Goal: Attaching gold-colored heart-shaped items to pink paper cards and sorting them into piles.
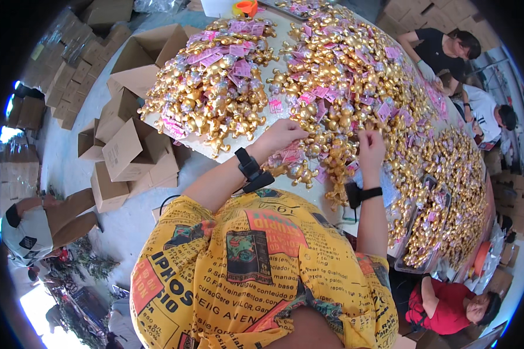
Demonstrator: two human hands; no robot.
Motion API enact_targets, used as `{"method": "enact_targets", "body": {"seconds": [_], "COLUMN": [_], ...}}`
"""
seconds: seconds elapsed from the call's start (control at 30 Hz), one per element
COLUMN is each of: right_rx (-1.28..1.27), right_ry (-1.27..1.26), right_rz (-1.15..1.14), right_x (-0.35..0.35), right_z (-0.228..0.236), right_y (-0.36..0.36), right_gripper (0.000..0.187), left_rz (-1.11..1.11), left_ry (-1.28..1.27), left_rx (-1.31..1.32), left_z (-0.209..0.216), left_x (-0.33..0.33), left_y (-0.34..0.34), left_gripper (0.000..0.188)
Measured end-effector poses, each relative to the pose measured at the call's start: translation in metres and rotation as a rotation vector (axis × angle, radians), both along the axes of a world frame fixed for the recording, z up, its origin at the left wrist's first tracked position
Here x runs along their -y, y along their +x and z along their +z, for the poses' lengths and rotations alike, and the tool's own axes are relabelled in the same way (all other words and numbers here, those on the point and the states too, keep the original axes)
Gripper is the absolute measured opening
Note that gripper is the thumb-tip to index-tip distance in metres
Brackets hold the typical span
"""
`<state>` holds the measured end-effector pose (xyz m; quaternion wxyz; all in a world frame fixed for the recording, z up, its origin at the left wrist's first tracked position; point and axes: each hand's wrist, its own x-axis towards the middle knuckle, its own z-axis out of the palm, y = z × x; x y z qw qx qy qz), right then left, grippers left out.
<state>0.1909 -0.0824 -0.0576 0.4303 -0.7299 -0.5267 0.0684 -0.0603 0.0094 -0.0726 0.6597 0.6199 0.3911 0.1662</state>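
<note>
My left hand (283, 137) is closed in a pinch at the near edge of a large heap of shiny gold bear-shaped figures (355, 75). What its fingertips hold is too small to make out. To the right, my right hand (371, 150) is also closed, fingers bent together over the same heap, with its grip hidden. Gold figures (332, 142) lie between the two hands, and pink printed tags (288, 154) are just below my left fingers. A second heap of gold figures (215, 87) with pink tags stands to the left, apart from the first.
Open cardboard boxes (135, 152) stand left of the table, with stacked cartons behind. An orange tape roll (246, 7) sits at the far edge. Trays of gold figures (428, 224) lie at right. Several people work around, one in a red shirt (448, 305).
</note>
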Motion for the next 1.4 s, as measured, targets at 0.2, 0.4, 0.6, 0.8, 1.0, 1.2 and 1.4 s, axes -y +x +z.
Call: {"method": "enact_targets", "body": {"seconds": [0.2,0.4,0.6,0.8,1.0,1.2,1.4], "right_rx": [0.196,-0.646,-0.957,-1.014,-1.298,-0.515,-0.22], "right_ry": [-0.269,-0.178,-0.264,-0.371,-0.162,-0.188,-0.127], "right_rz": [0.503,0.568,0.305,0.322,0.31,0.298,0.352], "right_x": [0.024,0.0,-0.008,0.003,0.014,0.009,0.009], "right_z": [-0.002,0.017,0.014,-0.015,-0.02,-0.019,-0.01], "right_y": [-0.047,-0.098,-0.091,-0.103,-0.121,-0.117,-0.112], "right_gripper": [0.008,0.011,0.016,0.024,0.03,0.026,0.017], "left_rz": [0.195,-0.125,0.188,0.196,0.225,0.164,0.051], "left_ry": [-0.648,0.055,-0.428,-0.489,-0.611,-0.408,-0.469], "left_rx": [0.636,0.209,0.338,0.396,0.437,0.342,0.296], "left_z": [-0.015,-0.008,0.001,-0.009,-0.007,-0.01,-0.018], "left_x": [-0.002,0.009,0.018,0.025,0.021,0.022,0.019], "left_y": [-0.004,0.0,0.004,0.006,0.006,0.005,0.002], "left_gripper": [0.015,0.026,0.022,0.02,0.019,0.023,0.026]}}
